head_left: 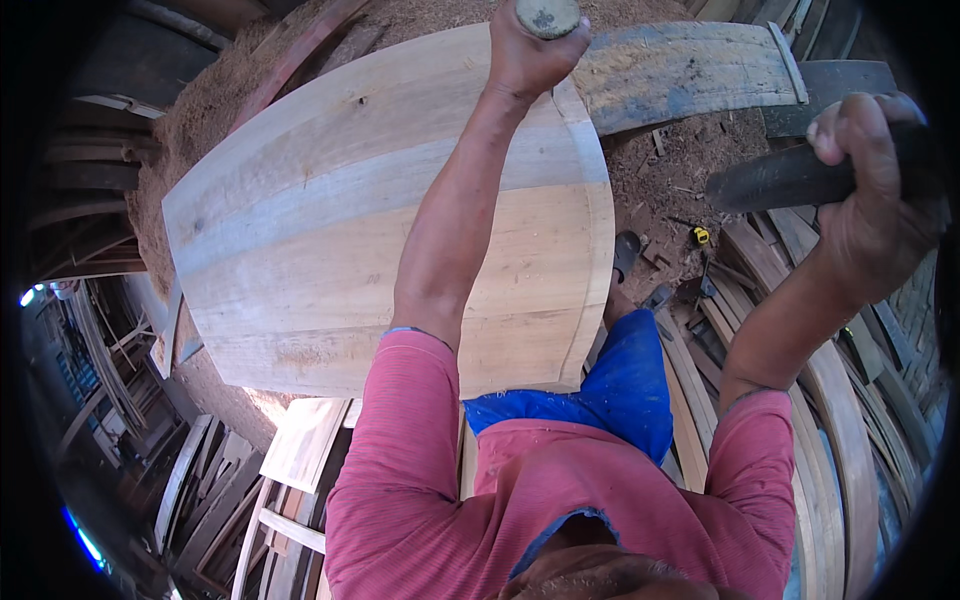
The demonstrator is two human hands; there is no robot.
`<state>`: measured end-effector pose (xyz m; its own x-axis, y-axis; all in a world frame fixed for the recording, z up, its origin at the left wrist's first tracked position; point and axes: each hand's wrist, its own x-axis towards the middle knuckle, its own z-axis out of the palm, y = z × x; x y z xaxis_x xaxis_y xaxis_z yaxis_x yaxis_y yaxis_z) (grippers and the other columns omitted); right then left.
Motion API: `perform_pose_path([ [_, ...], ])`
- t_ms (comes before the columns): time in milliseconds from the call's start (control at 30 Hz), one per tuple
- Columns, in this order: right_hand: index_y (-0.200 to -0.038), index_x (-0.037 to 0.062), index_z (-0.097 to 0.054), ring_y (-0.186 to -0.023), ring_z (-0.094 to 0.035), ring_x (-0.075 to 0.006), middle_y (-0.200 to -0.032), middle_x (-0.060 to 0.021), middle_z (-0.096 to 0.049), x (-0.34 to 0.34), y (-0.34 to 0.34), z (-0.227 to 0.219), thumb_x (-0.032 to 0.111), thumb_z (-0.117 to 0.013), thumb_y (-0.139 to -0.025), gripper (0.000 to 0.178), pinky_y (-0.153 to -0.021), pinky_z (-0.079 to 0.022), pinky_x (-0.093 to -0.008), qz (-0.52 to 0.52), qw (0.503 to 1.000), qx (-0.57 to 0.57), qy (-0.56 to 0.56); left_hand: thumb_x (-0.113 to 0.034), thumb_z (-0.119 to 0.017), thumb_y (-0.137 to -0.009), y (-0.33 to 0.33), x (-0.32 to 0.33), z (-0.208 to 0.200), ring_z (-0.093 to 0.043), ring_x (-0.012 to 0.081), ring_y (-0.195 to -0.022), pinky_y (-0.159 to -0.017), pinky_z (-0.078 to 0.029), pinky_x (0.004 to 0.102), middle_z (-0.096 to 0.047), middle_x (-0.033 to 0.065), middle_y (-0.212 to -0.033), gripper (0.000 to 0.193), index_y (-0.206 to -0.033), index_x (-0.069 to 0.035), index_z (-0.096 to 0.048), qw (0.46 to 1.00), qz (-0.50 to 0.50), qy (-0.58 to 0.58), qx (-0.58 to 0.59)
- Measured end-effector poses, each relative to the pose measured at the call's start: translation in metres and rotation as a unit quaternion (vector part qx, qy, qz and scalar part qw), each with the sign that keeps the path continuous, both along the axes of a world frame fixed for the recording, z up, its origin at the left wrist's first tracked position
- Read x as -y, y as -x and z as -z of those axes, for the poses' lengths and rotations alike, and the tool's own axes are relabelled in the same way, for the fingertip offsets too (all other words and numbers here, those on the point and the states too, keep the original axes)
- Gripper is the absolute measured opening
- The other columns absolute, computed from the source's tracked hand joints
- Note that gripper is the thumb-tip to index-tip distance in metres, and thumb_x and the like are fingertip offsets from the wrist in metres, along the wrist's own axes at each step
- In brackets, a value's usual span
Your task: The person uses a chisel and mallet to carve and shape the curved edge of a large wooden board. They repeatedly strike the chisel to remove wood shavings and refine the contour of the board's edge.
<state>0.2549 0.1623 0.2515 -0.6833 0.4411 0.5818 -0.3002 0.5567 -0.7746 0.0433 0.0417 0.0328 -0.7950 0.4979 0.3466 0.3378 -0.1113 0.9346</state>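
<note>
My left hand (525,60) is closed around an upright tool handle with a round, pale, worn end (547,17). The handle stands over the far right part of a wide panel of joined pale boards (330,270); its lower end is hidden behind my hand. Off to the right, my right hand (875,200) is raised, its fingers wrapped around a dark, thick wooden club-like block (775,180). Along the panel's right edge (597,220) runs a narrow curved strip marked off by a line.
A weathered plank (690,75) lies beyond the panel on the right. A yellow tape measure (700,235) rests among shavings. Long boards (830,420) are stacked at right, with more scrap wood (205,490) at lower left. Sawdust (195,140) is heaped at far left.
</note>
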Motion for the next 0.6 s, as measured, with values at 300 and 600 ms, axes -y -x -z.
perform_pose_path([
  [300, -0.112, 0.0032, -0.069, -0.086, -0.071, -0.0285, -0.094, -0.0133, -0.074, -0.004, 0.050, 0.067, 0.013, -0.070, -0.088, 0.025, -0.079, -0.056, -0.0409, 0.012, 0.900, 0.313, -0.303, -0.010, -0.085, -0.075, -0.029, 0.017, -0.020, -0.069, 0.0078, -0.085, -0.077, -0.057, 0.0308, -0.075, 0.0025, -0.089, 0.029, -0.095, -0.007, -0.065, 1.000, 0.008, 0.011, -0.021],
  [600, -0.106, 0.0023, -0.071, -0.078, -0.069, -0.0189, -0.087, -0.0060, -0.073, 0.020, 0.011, 0.069, 0.020, -0.077, -0.088, 0.026, -0.077, -0.054, -0.0337, 0.003, 0.953, 0.299, 0.048, -0.015, -0.085, -0.076, -0.014, -0.011, 0.001, -0.071, 0.0159, -0.083, -0.078, -0.057, 0.0330, -0.075, 0.0084, -0.091, 0.035, -0.102, -0.002, -0.065, 0.984, -0.160, -0.061, 0.045],
])
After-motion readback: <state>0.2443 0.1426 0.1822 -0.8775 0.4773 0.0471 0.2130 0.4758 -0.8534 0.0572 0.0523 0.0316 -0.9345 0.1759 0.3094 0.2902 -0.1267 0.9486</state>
